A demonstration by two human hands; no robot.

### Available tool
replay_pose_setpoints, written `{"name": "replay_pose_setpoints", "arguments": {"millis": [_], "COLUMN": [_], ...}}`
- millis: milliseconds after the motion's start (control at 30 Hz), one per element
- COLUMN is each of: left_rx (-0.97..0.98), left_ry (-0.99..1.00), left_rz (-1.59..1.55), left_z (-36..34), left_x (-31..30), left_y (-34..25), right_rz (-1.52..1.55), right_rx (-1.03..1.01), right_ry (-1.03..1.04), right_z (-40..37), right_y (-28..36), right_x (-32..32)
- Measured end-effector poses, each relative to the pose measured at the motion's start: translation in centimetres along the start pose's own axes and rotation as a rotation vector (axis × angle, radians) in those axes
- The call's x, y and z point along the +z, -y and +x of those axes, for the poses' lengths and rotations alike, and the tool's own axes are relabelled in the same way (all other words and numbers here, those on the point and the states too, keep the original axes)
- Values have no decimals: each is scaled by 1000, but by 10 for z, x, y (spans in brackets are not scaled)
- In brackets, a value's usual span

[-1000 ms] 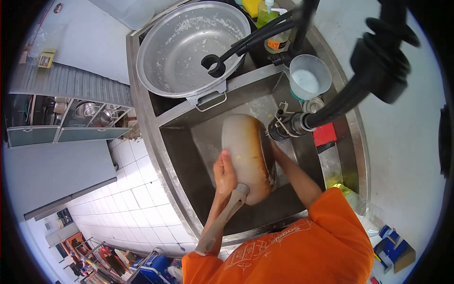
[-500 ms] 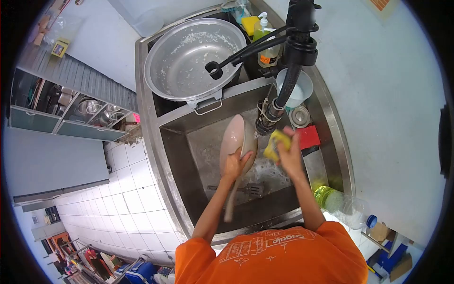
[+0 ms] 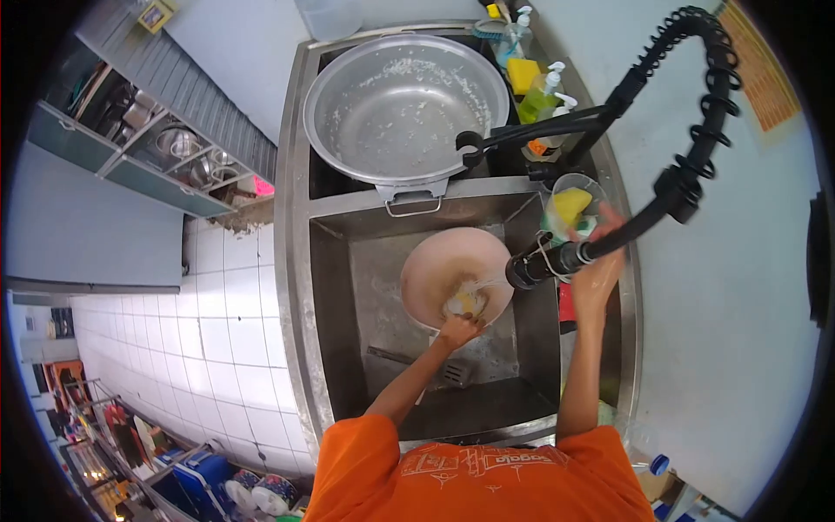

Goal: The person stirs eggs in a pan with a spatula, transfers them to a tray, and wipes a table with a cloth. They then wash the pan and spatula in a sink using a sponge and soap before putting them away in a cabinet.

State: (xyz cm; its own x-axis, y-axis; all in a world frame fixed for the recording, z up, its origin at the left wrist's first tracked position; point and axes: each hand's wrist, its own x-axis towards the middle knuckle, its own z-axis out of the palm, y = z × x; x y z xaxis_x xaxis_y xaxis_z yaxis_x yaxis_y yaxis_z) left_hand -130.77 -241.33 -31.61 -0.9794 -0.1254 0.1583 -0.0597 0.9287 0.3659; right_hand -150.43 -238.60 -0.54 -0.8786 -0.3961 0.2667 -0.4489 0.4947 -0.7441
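Note:
A pale pink frying pan [image 3: 428,271] lies tilted in the sink, its inside facing up, with a brownish patch and water in it. My left hand [image 3: 461,331] is closed on the pan's near rim beside the handle, which my forearm mostly hides. Water runs into the pan from the black spray faucet [image 3: 544,268]. My right hand [image 3: 598,270] is beside the faucet head, partly behind its hose, its blurred fingers apart. Just beyond those fingertips, a yellow sponge [image 3: 571,206] sits in a translucent tub [image 3: 574,181]. A slotted spatula [image 3: 457,372] lies on the sink floor.
A large metal pot [image 3: 374,130] with white residue fills the far basin. Soap bottles [image 3: 541,97] and another yellow sponge [image 3: 522,76] stand at the back right. The hose [image 3: 713,113] arches over the right side. A plastic bottle [image 3: 648,454] lies at lower right.
The pan has turned from on edge to inside up, and water now runs into it. My right hand has moved away to the tub, where the sponge now sits. The faucet head has swung right.

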Motion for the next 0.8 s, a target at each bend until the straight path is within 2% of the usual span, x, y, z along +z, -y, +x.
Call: {"name": "replay_pose_setpoints", "arguments": {"millis": [33, 67, 100, 167, 200, 233, 267, 333, 400, 433, 500, 533, 600, 633, 700, 733, 800], "left_rx": [-15, -11, -4, 0, 16, 9, -19, -49, -510, -515, -770, -777, -809, -814, -718, -721, -713], "left_ry": [1, 92, 184, 167, 151, 152, 166, 182, 348, 355, 37, 40, -236, -240, -408, -415, -427], "left_rz": [-11, 44, 99, 130, 167, 159, 178, 193, -195, -198, -811, -815, -1644, -1648, -2045, -2045, -2507], "left_z": [-2, -2, -3, -11, -15, -18, -22, -17, 0, 8, 30, 41, 64, 73, 85, 85, 86], "left_x": [8, 17, 27, 45, 54, 60, 66, 54, 22, 19, 14, 9, 2, 6, 5, 0, -19], "left_y": [0, 2, 6, 14, 17, 20, 24, 22, 15, 15, 13, 10, 6, 5, 7, 10, 12], "right_rz": [46, 97, 206, 311, 327, 340, 336, 572, 637, 706, 697, 685, 693, 705, 717, 732, 731], "right_rx": [-90, -181, -146, -111, -25, 63, 65, 200, 233, 264, 302, 332, 324, 313, 308, 301, 326], "right_ry": [29, 57, 127, 205, 298, 390, 397, 535, 545, 549, 528, 504, 516, 522, 520, 512, 502], "right_z": [-15, -31, -48, -74, -83, -87, -89, -88, -89, -90, -91, -92, -93, -93, -92, -92, -93], "right_y": [-12, -31, -43, -73, -91, -94, -98, -90, -102, -103, -102, -102, -102, -102, -105, -106, -115], "right_x": [10, 26, 41, 68, 80, 84, 87, 92, 103, 107, 112, 112, 111, 110, 112, 113, 118]}}
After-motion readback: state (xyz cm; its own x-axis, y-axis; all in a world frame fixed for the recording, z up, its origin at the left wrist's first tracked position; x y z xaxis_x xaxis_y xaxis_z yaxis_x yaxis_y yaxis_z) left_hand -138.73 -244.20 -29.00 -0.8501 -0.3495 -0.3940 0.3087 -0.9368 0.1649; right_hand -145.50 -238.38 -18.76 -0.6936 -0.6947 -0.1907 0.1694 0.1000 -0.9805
